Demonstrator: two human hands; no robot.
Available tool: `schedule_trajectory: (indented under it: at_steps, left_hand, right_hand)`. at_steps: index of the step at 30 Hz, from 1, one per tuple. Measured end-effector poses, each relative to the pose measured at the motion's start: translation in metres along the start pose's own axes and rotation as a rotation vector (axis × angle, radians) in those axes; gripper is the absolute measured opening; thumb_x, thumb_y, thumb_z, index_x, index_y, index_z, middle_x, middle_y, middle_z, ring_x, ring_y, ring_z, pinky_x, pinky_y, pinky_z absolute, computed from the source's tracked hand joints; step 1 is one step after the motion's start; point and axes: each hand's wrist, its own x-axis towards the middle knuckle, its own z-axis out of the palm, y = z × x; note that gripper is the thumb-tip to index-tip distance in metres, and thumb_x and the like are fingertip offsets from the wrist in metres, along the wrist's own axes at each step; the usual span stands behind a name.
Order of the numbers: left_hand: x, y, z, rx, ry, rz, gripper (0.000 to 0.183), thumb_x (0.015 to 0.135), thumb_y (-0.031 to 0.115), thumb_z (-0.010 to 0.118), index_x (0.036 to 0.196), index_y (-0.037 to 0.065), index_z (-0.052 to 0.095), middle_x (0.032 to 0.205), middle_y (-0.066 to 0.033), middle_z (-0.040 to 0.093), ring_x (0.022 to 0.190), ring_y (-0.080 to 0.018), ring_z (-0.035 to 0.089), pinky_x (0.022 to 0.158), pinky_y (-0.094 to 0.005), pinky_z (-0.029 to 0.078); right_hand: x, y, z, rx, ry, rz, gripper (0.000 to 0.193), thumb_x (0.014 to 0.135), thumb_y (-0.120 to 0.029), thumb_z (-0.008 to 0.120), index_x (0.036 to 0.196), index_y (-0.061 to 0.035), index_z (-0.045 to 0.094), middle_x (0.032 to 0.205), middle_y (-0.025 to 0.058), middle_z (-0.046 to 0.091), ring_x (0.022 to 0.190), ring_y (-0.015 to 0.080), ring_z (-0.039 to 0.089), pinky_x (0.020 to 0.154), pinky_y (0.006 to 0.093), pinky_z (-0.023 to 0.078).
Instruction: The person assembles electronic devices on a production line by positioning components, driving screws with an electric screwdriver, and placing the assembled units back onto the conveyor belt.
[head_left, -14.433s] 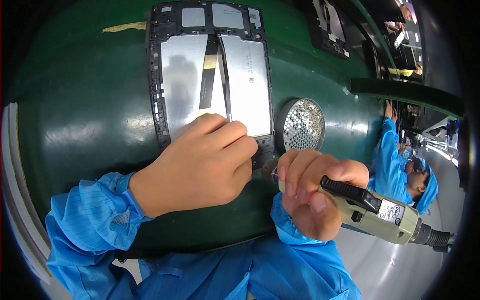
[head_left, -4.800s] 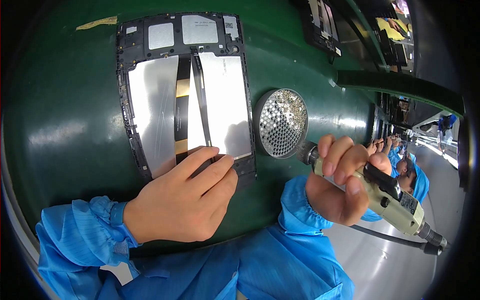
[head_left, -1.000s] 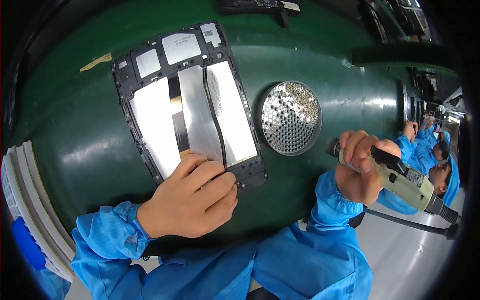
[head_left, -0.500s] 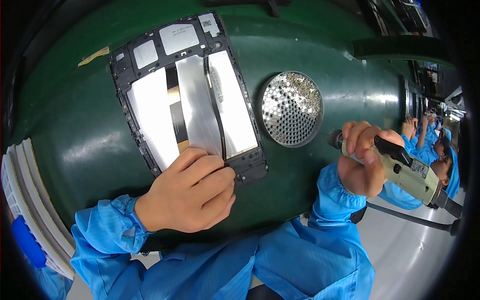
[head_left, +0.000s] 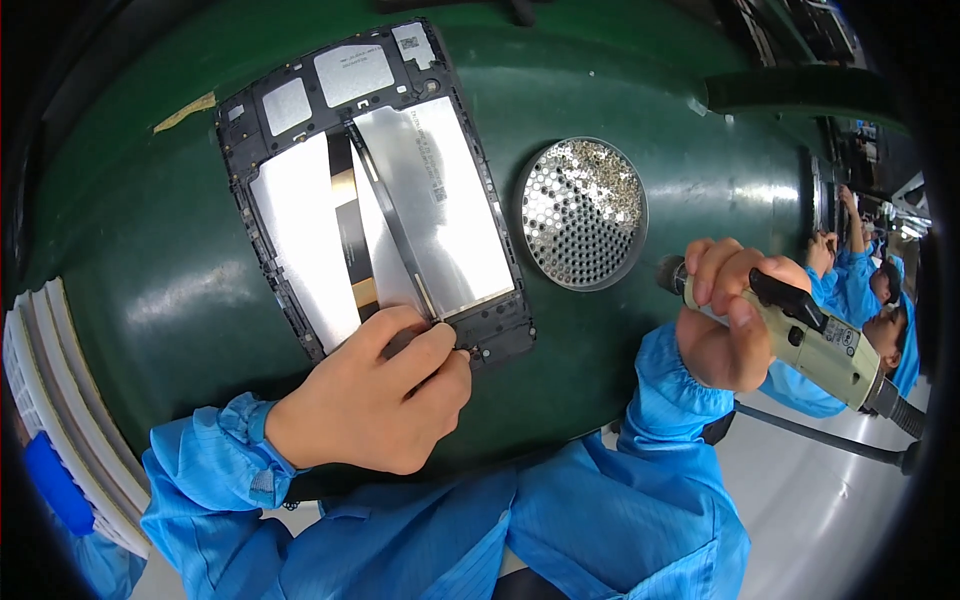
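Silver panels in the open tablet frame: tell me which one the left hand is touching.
The right-hand silver panel, the wider one nearest the round perforated screw dish. The left hand has its fingertips at that panel's lower corner; the narrower left panel lies clear of the fingers.

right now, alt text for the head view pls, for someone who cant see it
A person's left hand presses the lower corner of an opened tablet frame on a green mat, while the right hand holds an electric screwdriver beside a round screw tray.
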Motion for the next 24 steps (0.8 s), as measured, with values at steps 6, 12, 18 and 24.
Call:
schedule_trajectory:
  at_steps: [6, 12, 18, 24]
  left_hand:
    - [0.0, -0.005, -0.002, 0.01, -0.019, 0.013, 0.02, 0.067, 0.007, 0.07, 0.085, -0.001, 0.068, 0.086, -0.0106, 0.057, 0.087, -0.0274, 0.058, 0.077, -0.0411, 0.05]
    - [0.008, -0.015, -0.011, 0.042, -0.112, 0.047, 0.02, 0.068, 0.008, 0.068, 0.087, 0.002, 0.066, 0.091, -0.0107, 0.055, 0.092, -0.0271, 0.057, 0.082, -0.0429, 0.047]
    - [-0.008, 0.003, -0.017, 0.038, -0.043, -0.273, 0.044, 0.065, 0.025, 0.076, 0.104, 0.008, 0.066, 0.109, -0.0163, 0.055, 0.112, -0.0382, 0.053, 0.099, -0.059, 0.037]
    - [-0.019, 0.017, -0.004, 0.116, -0.069, -0.509, 0.073, 0.062, 0.031, 0.08, 0.127, 0.01, 0.056, 0.141, -0.0264, 0.037, 0.134, -0.0498, 0.028, 0.105, -0.0668, 0.018]
  right_hand:
    - [-0.001, 0.001, -0.002, 0.019, -0.011, 0.006, 0.038, 0.075, -0.006, 0.058, 0.112, -0.0026, 0.051, 0.068, 0.0101, 0.053, 0.058, 0.022, 0.053, 0.062, 0.0405, 0.045]
    - [0.0, 0.002, 0.003, 0.016, 0.01, 0.004, 0.037, 0.077, -0.006, 0.06, 0.113, -0.0036, 0.051, 0.068, 0.0099, 0.053, 0.059, 0.0213, 0.053, 0.061, 0.0394, 0.045]
    - [-0.001, 0.001, 0.001, 0.025, 0.045, 0.004, 0.037, 0.078, -0.006, 0.061, 0.113, -0.0041, 0.051, 0.068, 0.0093, 0.053, 0.06, 0.0204, 0.052, 0.061, 0.0391, 0.045]
    - [-0.002, -0.002, 0.005, 0.066, 0.072, -0.011, 0.034, 0.079, -0.005, 0.062, 0.11, -0.0035, 0.05, 0.068, 0.0086, 0.053, 0.059, 0.019, 0.052, 0.062, 0.038, 0.045]
